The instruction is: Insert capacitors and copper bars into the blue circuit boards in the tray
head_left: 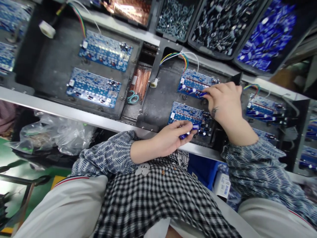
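Observation:
My right hand pinches a blue capacitor at the right end of the upper circuit board. Two more blue capacitors stand tilted along that board's lower edge, left of my fingers. My left hand is curled around several loose blue capacitors, some showing between thumb and fingers. It hovers just over the near edge of the lower circuit board and hides part of it. Both boards lie in a dark tray. Coloured wires run from the upper board to a white connector.
Behind the tray stand bins of blue capacitors, dark metal parts, small grey parts and copper pieces. More trays with boards sit left and right. Teal-handled scissors lie by copper wires. A metal rail runs along the front.

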Demonstrator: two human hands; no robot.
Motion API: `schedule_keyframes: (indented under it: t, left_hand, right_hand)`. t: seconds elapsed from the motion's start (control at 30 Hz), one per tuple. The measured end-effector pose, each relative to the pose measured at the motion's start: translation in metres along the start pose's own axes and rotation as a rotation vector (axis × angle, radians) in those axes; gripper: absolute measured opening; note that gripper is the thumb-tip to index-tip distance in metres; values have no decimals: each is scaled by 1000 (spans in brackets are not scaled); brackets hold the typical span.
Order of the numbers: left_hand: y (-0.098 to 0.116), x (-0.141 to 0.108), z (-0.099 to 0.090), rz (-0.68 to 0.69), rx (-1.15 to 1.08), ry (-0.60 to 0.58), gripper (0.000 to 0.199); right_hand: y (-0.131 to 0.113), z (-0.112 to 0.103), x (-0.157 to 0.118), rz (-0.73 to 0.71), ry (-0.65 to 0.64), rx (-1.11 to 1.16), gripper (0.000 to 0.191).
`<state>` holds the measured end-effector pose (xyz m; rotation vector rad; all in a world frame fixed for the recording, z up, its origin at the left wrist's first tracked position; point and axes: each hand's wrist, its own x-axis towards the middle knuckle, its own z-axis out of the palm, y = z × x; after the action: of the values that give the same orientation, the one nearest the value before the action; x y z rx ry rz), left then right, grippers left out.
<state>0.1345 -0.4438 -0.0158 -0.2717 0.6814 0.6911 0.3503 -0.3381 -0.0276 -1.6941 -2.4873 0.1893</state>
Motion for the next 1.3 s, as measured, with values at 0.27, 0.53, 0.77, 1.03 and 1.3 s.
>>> schedule_keyframes:
  t: [0.27, 0.53, 0.77, 1.03, 1.3]
  left_hand:
    - [-7, -3, -2, 21, -20, -19, 23]
    - [-14, -9, -16, 23, -5, -55, 23]
    - [-15, -17, -29, -21, 64, -96, 23]
    - [-19, -21, -44, -185, 152, -108, 38]
    - [-20, -23, -59, -184, 188, -147, 33]
  right_hand:
    - [7, 11, -5, -24, 102, -45, 40]
    - [-22, -4, -13, -54, 124, -70, 41]
    - [-89, -22, -104, -170, 8, 355, 18]
    - [-52, 13, -115, 42, 145, -20, 21]
    - [-55, 23, -111, -13, 156, -95, 27]
